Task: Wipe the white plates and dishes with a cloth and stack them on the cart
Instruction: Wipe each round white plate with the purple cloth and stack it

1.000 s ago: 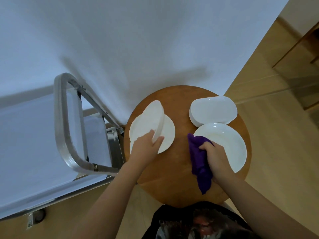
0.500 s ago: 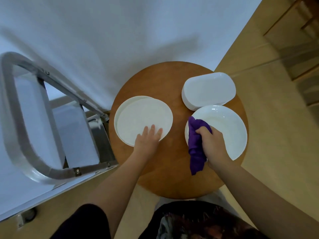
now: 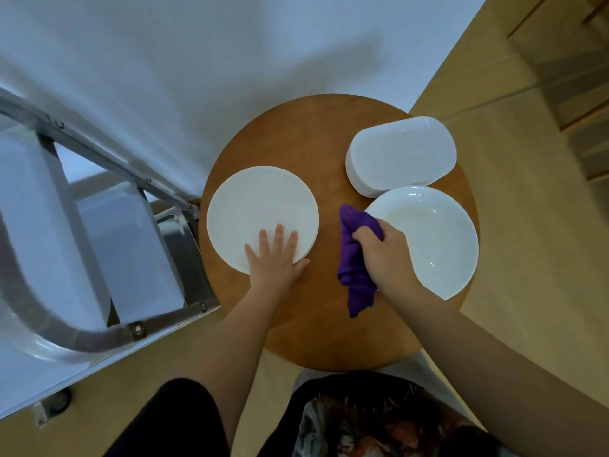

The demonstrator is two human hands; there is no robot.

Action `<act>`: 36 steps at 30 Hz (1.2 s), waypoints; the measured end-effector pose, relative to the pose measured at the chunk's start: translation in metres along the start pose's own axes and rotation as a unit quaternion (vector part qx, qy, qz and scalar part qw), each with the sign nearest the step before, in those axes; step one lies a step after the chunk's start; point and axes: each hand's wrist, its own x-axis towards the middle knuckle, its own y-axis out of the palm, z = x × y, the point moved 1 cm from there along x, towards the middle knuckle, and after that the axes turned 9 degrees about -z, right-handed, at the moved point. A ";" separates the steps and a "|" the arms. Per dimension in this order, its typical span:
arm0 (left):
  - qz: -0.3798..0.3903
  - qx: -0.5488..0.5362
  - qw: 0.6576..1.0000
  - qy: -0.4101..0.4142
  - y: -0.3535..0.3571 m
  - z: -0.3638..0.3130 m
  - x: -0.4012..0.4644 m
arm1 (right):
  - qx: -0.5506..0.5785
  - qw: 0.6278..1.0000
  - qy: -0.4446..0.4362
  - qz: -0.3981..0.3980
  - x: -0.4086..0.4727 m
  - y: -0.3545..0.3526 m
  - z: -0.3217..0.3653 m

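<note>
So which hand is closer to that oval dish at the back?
Right. The right hand, gripping the purple cloth, is just below the oval dish; the left hand rests on the round plate stack across the table.

Plates (image 3: 260, 206), oval dishes (image 3: 400, 153) and bowl (image 3: 435, 232) were white; cloth (image 3: 354, 258) purple; round table (image 3: 296, 140) brown wood; cart (image 3: 82, 338) frame grey metal.
</note>
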 end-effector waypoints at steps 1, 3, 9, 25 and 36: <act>0.006 -0.004 1.000 -0.013 -0.001 -0.005 -0.002 | -0.001 1.000 0.001 0.004 0.000 0.001 0.000; -0.010 -0.017 0.999 -0.031 -0.008 -0.017 -0.006 | -0.004 1.000 0.002 0.009 0.001 0.001 -0.001; -0.117 -0.340 0.933 0.012 -0.034 -0.075 -0.025 | 0.006 1.000 -0.008 -0.023 0.008 -0.027 -0.005; 0.026 -0.300 0.929 -0.218 -0.049 -0.139 -0.016 | -0.039 0.995 0.013 -0.086 0.066 -0.154 -0.054; -0.081 -0.682 0.592 -0.421 -0.067 -0.189 -0.032 | -0.010 0.999 0.031 -0.040 0.092 -0.162 -0.059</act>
